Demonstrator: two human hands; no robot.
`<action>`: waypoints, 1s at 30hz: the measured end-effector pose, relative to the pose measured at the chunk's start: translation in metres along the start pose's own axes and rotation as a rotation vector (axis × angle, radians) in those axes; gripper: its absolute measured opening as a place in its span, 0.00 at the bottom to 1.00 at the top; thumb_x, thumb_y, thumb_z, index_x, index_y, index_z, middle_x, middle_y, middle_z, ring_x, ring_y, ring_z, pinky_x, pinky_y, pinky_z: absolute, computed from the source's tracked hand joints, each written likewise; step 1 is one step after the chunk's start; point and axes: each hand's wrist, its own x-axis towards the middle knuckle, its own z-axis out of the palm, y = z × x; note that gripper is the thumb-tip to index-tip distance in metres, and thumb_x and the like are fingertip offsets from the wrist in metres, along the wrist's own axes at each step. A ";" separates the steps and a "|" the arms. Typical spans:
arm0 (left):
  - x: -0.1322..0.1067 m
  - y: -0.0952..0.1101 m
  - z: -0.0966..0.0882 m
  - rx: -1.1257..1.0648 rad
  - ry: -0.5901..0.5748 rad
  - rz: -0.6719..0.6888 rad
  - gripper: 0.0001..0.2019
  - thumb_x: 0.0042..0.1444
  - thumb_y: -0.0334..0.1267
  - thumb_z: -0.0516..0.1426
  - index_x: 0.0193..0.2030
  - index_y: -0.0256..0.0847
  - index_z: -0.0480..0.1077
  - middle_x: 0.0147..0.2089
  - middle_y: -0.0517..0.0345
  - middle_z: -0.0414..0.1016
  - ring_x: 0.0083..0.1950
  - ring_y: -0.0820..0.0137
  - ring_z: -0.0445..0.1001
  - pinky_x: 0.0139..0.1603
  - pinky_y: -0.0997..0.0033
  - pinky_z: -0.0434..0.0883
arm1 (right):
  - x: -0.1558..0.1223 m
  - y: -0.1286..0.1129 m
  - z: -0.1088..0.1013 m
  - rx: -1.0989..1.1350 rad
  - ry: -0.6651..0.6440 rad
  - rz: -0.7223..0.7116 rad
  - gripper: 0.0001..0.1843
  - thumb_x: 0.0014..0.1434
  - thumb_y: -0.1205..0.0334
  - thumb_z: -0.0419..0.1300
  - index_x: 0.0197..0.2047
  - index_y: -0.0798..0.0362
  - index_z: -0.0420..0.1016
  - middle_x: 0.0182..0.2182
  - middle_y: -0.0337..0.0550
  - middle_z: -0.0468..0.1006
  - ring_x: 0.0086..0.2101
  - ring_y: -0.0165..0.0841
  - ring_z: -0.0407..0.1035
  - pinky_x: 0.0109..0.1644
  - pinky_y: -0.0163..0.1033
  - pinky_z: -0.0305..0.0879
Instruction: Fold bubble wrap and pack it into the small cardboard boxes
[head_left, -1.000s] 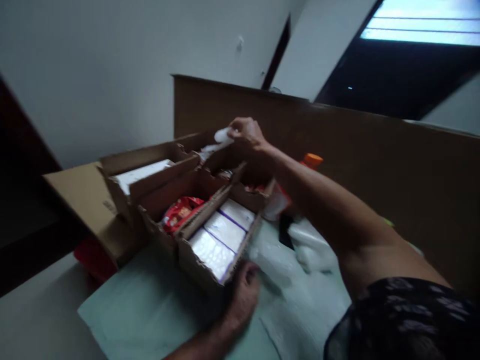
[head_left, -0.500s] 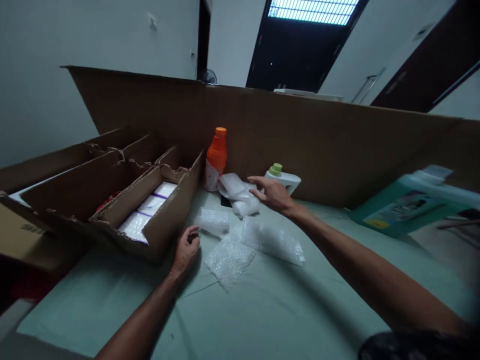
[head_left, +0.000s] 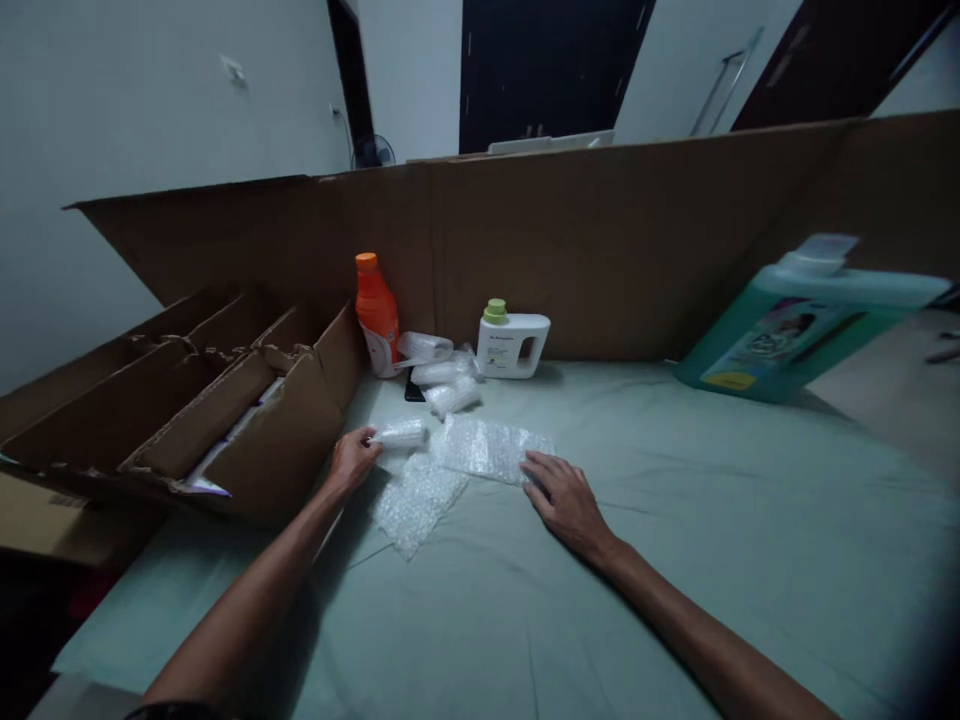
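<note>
My left hand [head_left: 354,462] is at the left end of a small bubble wrap roll [head_left: 400,434], its fingers pinched on the roll's edge. Stretched out over the right end of a flattened bubble wrap piece [head_left: 487,448], the fingers of my right hand [head_left: 566,497] lie apart and touch it. Between the hands, a flat bubble wrap sheet [head_left: 416,505] is spread on the cloth. Farther back, several rolled bubble wrap pieces [head_left: 446,375] are heaped beside an orange bottle [head_left: 377,315] and a white jug with a green cap [head_left: 514,345]. A dark flat object [head_left: 413,389] is partly hidden under the heap.
A divided cardboard box [head_left: 292,430] stands on the left, with white packs [head_left: 214,465] in one compartment. Along the back runs a tall cardboard panel [head_left: 600,240]. A large green liquid jug [head_left: 772,330] stands at the right. Pale green cloth [head_left: 600,620] covers the surface.
My right hand has come back from beside the white jug onto the flattened bubble wrap. My left hand has reached the small roll's end. The camera view has shifted.
</note>
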 end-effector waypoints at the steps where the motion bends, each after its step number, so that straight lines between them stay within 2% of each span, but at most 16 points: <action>1: 0.001 0.006 0.001 0.004 0.006 0.015 0.12 0.41 0.38 0.61 0.33 0.36 0.77 0.23 0.62 0.72 0.28 0.69 0.70 0.32 0.72 0.67 | -0.002 0.001 0.003 0.005 0.017 -0.014 0.18 0.63 0.59 0.55 0.52 0.51 0.79 0.57 0.52 0.77 0.57 0.46 0.70 0.57 0.55 0.66; 3: 0.003 0.025 0.000 -0.003 0.044 0.069 0.12 0.44 0.41 0.58 0.32 0.36 0.76 0.22 0.64 0.69 0.25 0.71 0.67 0.28 0.75 0.64 | -0.005 0.004 0.006 0.022 0.047 -0.037 0.17 0.64 0.59 0.55 0.53 0.51 0.78 0.57 0.51 0.78 0.56 0.45 0.70 0.56 0.54 0.66; 6: 0.020 0.069 -0.004 -0.020 0.153 0.181 0.18 0.48 0.45 0.56 0.41 0.35 0.76 0.29 0.62 0.73 0.30 0.72 0.70 0.31 0.76 0.65 | -0.006 0.007 0.007 0.057 0.059 -0.044 0.16 0.64 0.61 0.54 0.52 0.50 0.78 0.56 0.51 0.78 0.56 0.45 0.70 0.56 0.53 0.66; 9: 0.057 0.118 0.008 -0.010 0.241 0.275 0.20 0.55 0.44 0.54 0.51 0.35 0.73 0.43 0.58 0.76 0.44 0.70 0.73 0.44 0.75 0.69 | -0.007 0.008 0.007 0.087 0.049 -0.031 0.15 0.63 0.62 0.55 0.50 0.49 0.79 0.57 0.51 0.77 0.56 0.45 0.69 0.57 0.53 0.65; 11: 0.081 0.138 0.026 0.026 0.240 0.304 0.23 0.57 0.41 0.56 0.57 0.31 0.68 0.53 0.51 0.73 0.54 0.65 0.72 0.54 0.70 0.67 | -0.008 0.007 0.007 0.108 0.042 -0.022 0.15 0.63 0.61 0.55 0.50 0.49 0.79 0.57 0.51 0.77 0.56 0.45 0.69 0.57 0.54 0.64; 12: 0.087 0.142 0.036 0.079 0.207 0.302 0.29 0.56 0.41 0.59 0.62 0.28 0.64 0.59 0.45 0.69 0.60 0.61 0.69 0.58 0.66 0.65 | -0.008 0.007 0.007 0.115 0.039 -0.017 0.16 0.63 0.60 0.56 0.52 0.49 0.78 0.58 0.51 0.76 0.57 0.45 0.69 0.58 0.53 0.64; 14: 0.085 0.139 0.052 0.201 0.101 0.294 0.38 0.55 0.42 0.63 0.68 0.26 0.55 0.67 0.37 0.59 0.68 0.54 0.62 0.63 0.61 0.63 | -0.009 0.006 0.007 0.102 0.034 -0.002 0.19 0.62 0.59 0.58 0.56 0.50 0.76 0.60 0.52 0.74 0.57 0.46 0.68 0.58 0.53 0.63; 15: 0.075 0.132 0.057 0.259 0.036 0.287 0.40 0.55 0.44 0.63 0.69 0.28 0.54 0.69 0.37 0.57 0.68 0.54 0.62 0.63 0.61 0.63 | -0.009 0.006 0.008 0.083 0.030 0.006 0.22 0.61 0.58 0.59 0.58 0.50 0.75 0.62 0.52 0.73 0.58 0.46 0.67 0.58 0.53 0.63; 17: 0.043 0.109 0.060 0.339 -0.082 0.268 0.34 0.56 0.45 0.61 0.67 0.36 0.60 0.65 0.42 0.64 0.60 0.57 0.70 0.59 0.62 0.67 | -0.009 0.004 0.008 0.038 0.020 0.014 0.24 0.60 0.57 0.60 0.60 0.50 0.73 0.63 0.52 0.71 0.59 0.47 0.65 0.59 0.53 0.63; 19: 0.005 0.080 0.055 0.412 -0.157 0.220 0.26 0.53 0.43 0.62 0.58 0.36 0.69 0.54 0.45 0.72 0.48 0.58 0.75 0.52 0.61 0.70 | -0.008 0.003 0.008 0.024 0.014 0.010 0.21 0.61 0.59 0.60 0.58 0.49 0.75 0.62 0.52 0.72 0.59 0.48 0.65 0.59 0.53 0.63; 21: -0.028 0.053 0.048 0.482 -0.196 0.167 0.20 0.48 0.44 0.64 0.46 0.36 0.75 0.43 0.48 0.74 0.44 0.57 0.75 0.48 0.59 0.70 | -0.007 0.004 0.007 0.087 0.037 0.030 0.16 0.62 0.63 0.58 0.52 0.48 0.79 0.59 0.52 0.75 0.58 0.47 0.67 0.58 0.54 0.63; 23: -0.050 0.036 0.044 0.523 -0.212 0.137 0.13 0.45 0.43 0.64 0.36 0.38 0.75 0.37 0.52 0.72 0.42 0.57 0.73 0.47 0.60 0.68 | -0.005 0.006 0.006 0.187 0.082 0.076 0.13 0.62 0.65 0.56 0.45 0.47 0.81 0.54 0.51 0.79 0.56 0.46 0.69 0.57 0.54 0.63; 25: -0.062 0.031 0.045 0.528 -0.222 0.126 0.08 0.43 0.40 0.63 0.26 0.40 0.70 0.33 0.55 0.70 0.40 0.60 0.71 0.45 0.64 0.67 | -0.005 0.011 0.003 0.267 0.133 0.125 0.13 0.62 0.63 0.54 0.42 0.47 0.81 0.50 0.49 0.82 0.52 0.45 0.72 0.57 0.54 0.64; 27: -0.066 0.037 0.046 0.498 -0.228 0.137 0.09 0.43 0.37 0.61 0.20 0.42 0.64 0.29 0.58 0.68 0.37 0.64 0.70 0.41 0.67 0.65 | -0.004 0.016 -0.001 0.311 0.181 0.172 0.15 0.64 0.59 0.52 0.44 0.49 0.79 0.46 0.49 0.83 0.48 0.43 0.75 0.54 0.51 0.67; 30: -0.061 0.058 0.039 0.404 -0.204 0.195 0.08 0.47 0.39 0.58 0.22 0.42 0.64 0.27 0.62 0.66 0.32 0.69 0.68 0.34 0.72 0.64 | -0.005 0.022 -0.009 0.384 0.256 0.263 0.20 0.67 0.51 0.47 0.45 0.52 0.77 0.41 0.49 0.83 0.40 0.40 0.77 0.45 0.44 0.72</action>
